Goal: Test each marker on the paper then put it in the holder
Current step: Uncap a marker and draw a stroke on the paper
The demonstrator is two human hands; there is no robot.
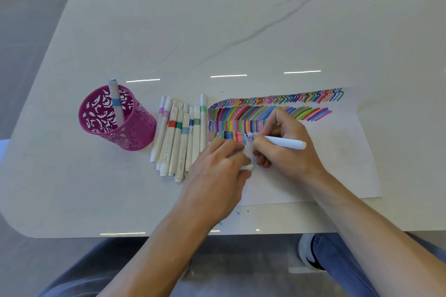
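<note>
My right hand grips a white marker with its blue tip down on the paper, at the end of the lowest row of coloured strokes. Beside it, my left hand rests on the paper's left part, and a white cap pokes out between its curled fingers. Several white markers with coloured bands lie side by side left of the paper. The pink cut-out holder stands further left with one light-blue-banded marker upright in it.
The white marble-look table stretches far behind the paper. Its front edge runs just below my forearms. My legs and a shoe show under the table edge.
</note>
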